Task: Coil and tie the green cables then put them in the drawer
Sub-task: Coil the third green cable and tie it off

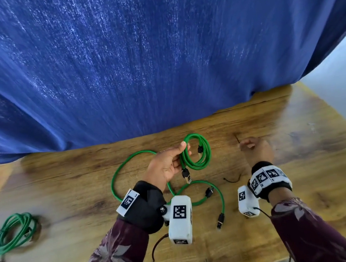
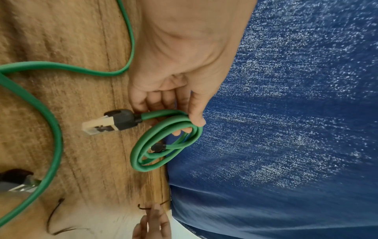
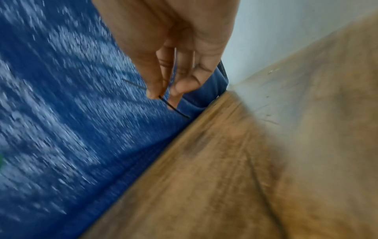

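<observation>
Now the left hand [image 1: 167, 166] holds a small coiled green cable [image 1: 196, 152] above the wooden tabletop [image 1: 300, 159], thumb & fingers curled round the loops; one black plug w/ clear tip [image 2: 108, 122] hangs just below the grip. Right hand [image 1: 256, 149], well apart to the coil's right, pinches a thin black twist tie [image 3: 174, 107] btwn thumb & fingertips. Under the left wrist lies a loose uncoiled green cable [image 1: 117, 176]; another black tie [image 1: 232, 180] rests nearer the right wrist. Far left of the grip: a coiled green cable bundle [image 1: 13, 232]. Blue cloth backdrop [image 1: 159, 57] behind.
</observation>
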Demonstrator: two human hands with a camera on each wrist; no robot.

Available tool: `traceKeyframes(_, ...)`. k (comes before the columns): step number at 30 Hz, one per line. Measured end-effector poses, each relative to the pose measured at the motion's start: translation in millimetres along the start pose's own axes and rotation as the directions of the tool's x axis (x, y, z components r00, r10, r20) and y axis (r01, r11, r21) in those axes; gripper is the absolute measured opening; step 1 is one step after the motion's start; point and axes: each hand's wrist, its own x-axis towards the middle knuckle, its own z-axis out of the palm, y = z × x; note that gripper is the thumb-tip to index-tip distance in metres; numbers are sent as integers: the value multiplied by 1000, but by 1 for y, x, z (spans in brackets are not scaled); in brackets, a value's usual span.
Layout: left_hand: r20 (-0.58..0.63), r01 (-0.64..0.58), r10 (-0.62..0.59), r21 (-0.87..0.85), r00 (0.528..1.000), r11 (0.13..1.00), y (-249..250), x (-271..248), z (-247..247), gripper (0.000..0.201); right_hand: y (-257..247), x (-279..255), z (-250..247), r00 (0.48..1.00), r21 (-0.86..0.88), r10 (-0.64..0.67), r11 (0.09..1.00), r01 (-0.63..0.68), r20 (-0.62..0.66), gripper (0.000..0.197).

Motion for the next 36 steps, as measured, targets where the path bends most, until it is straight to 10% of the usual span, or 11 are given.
traceKeyframes(6,-23,-49,48,-24,999,999,6,-9,-1,9,-29,-7,-18,994,602,5,796,-68,106,16)
traceKeyframes(15,-26,-145,144,-94,989,985,12,-35,-4,9,-78,-58,-41,965,849,-249,525,59,87,18)
traceKeyframes(31,62,-340,347,-104,936,935,19,-98,2,20,-128,-123,-43,754,640,-646,532,554,-116,25)
traceKeyframes(36,76,-372,380,-103,922,923,19,-116,6,22,-140,-130,-51,612,506,-749,437,744,-254,22)
